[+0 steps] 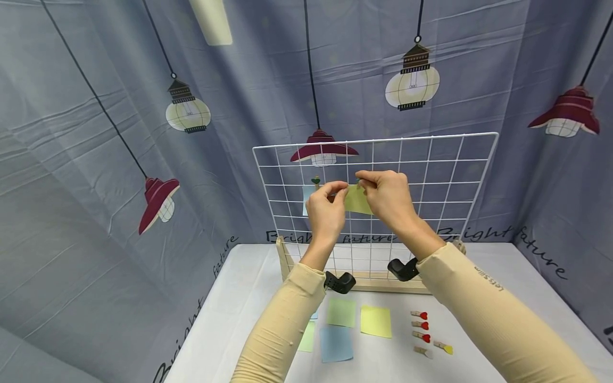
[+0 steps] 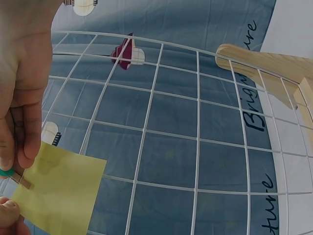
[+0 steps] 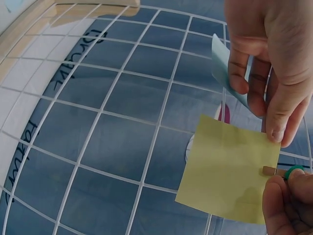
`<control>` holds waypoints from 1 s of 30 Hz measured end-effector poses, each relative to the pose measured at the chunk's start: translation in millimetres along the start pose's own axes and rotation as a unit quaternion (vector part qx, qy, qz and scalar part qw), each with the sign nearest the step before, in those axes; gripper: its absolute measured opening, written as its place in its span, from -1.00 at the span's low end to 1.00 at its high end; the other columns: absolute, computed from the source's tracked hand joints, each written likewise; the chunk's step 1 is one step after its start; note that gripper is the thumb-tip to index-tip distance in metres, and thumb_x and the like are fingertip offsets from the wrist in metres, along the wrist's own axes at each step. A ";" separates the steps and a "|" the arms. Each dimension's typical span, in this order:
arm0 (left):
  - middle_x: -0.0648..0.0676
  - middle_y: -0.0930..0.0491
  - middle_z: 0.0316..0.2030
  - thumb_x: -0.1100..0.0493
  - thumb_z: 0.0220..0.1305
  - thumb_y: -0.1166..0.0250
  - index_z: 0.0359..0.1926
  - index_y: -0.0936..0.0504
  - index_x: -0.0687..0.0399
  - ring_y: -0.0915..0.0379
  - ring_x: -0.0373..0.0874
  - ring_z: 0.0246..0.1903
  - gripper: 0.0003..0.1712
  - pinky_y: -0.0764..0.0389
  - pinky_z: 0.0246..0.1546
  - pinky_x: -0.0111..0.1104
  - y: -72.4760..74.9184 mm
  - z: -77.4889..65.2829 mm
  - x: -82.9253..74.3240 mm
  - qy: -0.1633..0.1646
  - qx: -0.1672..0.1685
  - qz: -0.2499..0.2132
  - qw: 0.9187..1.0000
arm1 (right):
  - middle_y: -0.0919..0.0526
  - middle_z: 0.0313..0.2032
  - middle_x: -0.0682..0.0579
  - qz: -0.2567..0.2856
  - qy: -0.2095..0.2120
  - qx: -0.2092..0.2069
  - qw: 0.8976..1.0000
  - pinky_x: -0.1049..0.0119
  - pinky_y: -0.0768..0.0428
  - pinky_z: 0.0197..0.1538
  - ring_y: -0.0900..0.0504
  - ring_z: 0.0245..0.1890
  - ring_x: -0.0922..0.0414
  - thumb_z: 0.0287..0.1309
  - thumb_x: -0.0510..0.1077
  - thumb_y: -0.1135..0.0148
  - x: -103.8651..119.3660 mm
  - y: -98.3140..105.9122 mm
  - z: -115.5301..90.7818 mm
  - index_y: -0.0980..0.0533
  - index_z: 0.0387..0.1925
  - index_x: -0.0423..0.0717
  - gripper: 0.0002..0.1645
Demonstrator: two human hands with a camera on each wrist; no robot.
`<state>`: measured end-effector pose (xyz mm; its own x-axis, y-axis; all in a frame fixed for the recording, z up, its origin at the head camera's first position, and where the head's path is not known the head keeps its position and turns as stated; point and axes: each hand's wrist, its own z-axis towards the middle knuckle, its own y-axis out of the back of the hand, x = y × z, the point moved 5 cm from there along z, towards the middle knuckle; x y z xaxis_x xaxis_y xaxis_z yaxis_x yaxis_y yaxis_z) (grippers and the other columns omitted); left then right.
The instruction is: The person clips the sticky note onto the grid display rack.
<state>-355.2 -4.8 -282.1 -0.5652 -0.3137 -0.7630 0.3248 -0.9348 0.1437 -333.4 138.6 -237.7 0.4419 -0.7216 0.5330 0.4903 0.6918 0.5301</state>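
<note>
A yellow sticky note (image 1: 357,202) is held against the white wire grid (image 1: 436,183). My left hand (image 1: 328,211) pinches its upper left corner between thumb and fingers. With my right hand (image 1: 390,198) I pinch the green end of a small wooden clothespin (image 3: 279,171), whose tip lies over the note's top edge. Just left of the yellow note, a light blue note (image 1: 306,198) hangs on the grid under a clothespin with a green heart (image 1: 315,180), partly behind my left hand.
On the white table (image 1: 373,367) lie a green note (image 1: 341,312), a yellow note (image 1: 375,321), a blue note (image 1: 337,344) and others partly under my left sleeve. Several red-heart clothespins (image 1: 421,325), a yellow one (image 1: 443,347) and a pale one (image 1: 423,351) lie right. The grid has a wooden base (image 1: 383,284).
</note>
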 end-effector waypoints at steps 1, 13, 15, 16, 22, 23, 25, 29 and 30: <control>0.00 -0.82 -0.28 0.24 0.33 -0.41 -0.19 -0.82 0.08 -0.55 -0.33 -0.50 -0.91 -0.49 -0.52 -0.53 0.0 -0.1 0.2 0.000 -0.001 0.000 1.000 | -0.79 -0.09 -0.20 0.001 -0.002 0.001 1.000 -0.05 -0.72 -0.09 -0.78 -0.08 -0.19 0.36 -0.30 -0.25 0.0 0.0 -0.3 -0.74 0.01 -0.15 -0.73; 0.02 -0.82 -0.22 0.24 0.35 -0.40 -0.12 -0.81 0.10 -0.66 -0.17 -0.47 -0.87 -0.54 -0.52 -0.51 0.5 -2.2 -1.3 0.003 0.000 -0.006 1.000 | -0.80 -0.08 -0.19 -0.001 -0.003 -0.011 1.000 0.02 -0.66 -0.28 -0.80 -0.18 -0.16 0.38 -0.27 -0.25 -1.9 -0.1 -4.9 -0.71 0.09 -0.15 -0.69; 0.02 -0.82 -0.20 0.24 0.34 -0.40 -0.12 -0.82 0.09 -0.69 -0.13 -0.46 -0.87 -0.55 -0.52 -0.50 1.3 -2.8 -1.2 0.002 -0.002 -0.003 1.000 | -0.80 -0.10 -0.18 0.000 -0.001 -0.015 1.000 0.04 -0.66 -0.30 -0.81 -0.23 -0.14 0.38 -0.28 -0.26 -2.0 -0.1 -5.6 -0.70 0.10 -0.15 -0.69; 0.01 -0.82 -0.19 0.24 0.34 -0.41 -0.12 -0.82 0.08 -0.69 -0.12 -0.46 -0.87 -0.55 -0.53 -0.50 1.5 -3.2 -1.2 0.002 -0.004 -0.002 1.000 | -0.81 -0.11 -0.18 0.000 0.000 -0.016 1.000 0.05 -0.66 -0.32 -0.81 -0.26 -0.13 0.38 -0.28 -0.26 -2.1 0.2 -6.2 -0.70 0.10 -0.15 -0.68; -0.01 -0.81 -0.17 0.25 0.31 -0.43 -0.13 -0.81 0.05 -0.64 -0.23 -0.49 -0.86 -0.55 -0.55 -0.48 4.1 -5.6 -1.1 -0.001 -0.017 0.001 1.000 | -0.82 -0.17 -0.20 0.015 -0.001 -0.027 1.000 0.07 -0.71 -0.32 -0.82 -0.35 -0.07 0.37 -0.29 -0.26 -3.1 3.1 -9.6 -0.67 0.15 -0.16 -0.65; -0.01 -0.81 -0.17 0.24 0.31 -0.43 -0.13 -0.81 0.05 -0.63 -0.24 -0.50 -0.86 -0.55 -0.55 -0.48 4.7 -6.1 -1.0 -0.003 -0.017 0.001 1.000 | -0.82 -0.17 -0.20 0.019 -0.003 -0.028 0.999 0.07 -0.72 -0.31 -0.83 -0.34 -0.07 0.37 -0.30 -0.26 -3.6 3.6 -10.3 -0.67 0.15 -0.17 -0.65; -0.01 -0.81 -0.17 0.23 0.31 -0.44 -0.12 -0.81 0.05 -0.61 -0.26 -0.50 -0.86 -0.54 -0.56 -0.47 5.7 -7.1 -0.3 -0.002 -0.016 -0.003 1.000 | -0.82 -0.16 -0.20 0.024 -0.005 -0.029 0.999 0.14 -0.71 -0.32 -0.82 -0.33 -0.07 0.37 -0.30 -0.27 -4.9 4.7 -11.7 -0.67 0.15 -0.18 -0.65; -0.03 -0.80 -0.15 0.20 0.30 -0.45 -0.11 -0.81 0.02 -0.60 -0.26 -0.47 -0.85 -0.54 -0.56 -0.45 8.6 -9.8 1.0 0.000 -0.008 -0.006 1.000 | -0.83 -0.17 -0.17 0.035 -0.001 -0.043 0.998 0.43 -0.59 -0.36 -0.82 -0.30 -0.07 0.35 -0.25 -0.31 -7.4 8.4 -15.6 -0.70 0.09 -0.17 -0.69; -0.03 -0.79 -0.15 0.19 0.30 -0.45 -0.10 -0.80 0.02 -0.60 -0.25 -0.45 -0.84 -0.54 -0.55 -0.44 9.4 -10.5 1.1 0.000 -0.004 -0.006 1.000 | -0.83 -0.18 -0.16 0.038 0.003 -0.049 0.998 0.51 -0.54 -0.36 -0.82 -0.30 -0.07 0.34 -0.24 -0.32 -8.1 9.4 -16.4 -0.71 0.06 -0.17 -0.70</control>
<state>-344.8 -12.1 -288.2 -0.5692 -0.3028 -0.7644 0.3242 -0.9370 0.1298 -320.1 150.5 -247.8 0.4843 -0.6680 0.5651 0.5262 0.7384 0.4219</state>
